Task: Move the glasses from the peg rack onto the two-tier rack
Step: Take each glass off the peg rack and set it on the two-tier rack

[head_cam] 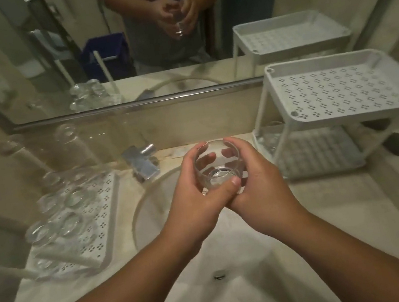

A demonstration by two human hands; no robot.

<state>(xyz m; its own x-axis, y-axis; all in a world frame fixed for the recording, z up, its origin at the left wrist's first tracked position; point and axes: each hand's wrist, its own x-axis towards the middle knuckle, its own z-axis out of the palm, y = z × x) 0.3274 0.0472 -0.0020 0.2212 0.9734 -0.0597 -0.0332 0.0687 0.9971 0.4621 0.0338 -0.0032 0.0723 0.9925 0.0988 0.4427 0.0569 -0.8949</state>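
I note one clear round tumbler point(217, 165), upright over sink basin point(236, 257), cupped by left hand point(195, 198) and right hand point(256, 186), fingers curled round it. Peg rack point(93, 227): several inverted glasses point(70, 200), count unclear. White perforated two-tier rack point(340, 92) at right.

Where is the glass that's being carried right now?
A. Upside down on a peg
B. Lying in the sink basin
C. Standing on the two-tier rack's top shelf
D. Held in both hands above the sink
D: the left hand and right hand both grip the glass, mouth up, over the sink.
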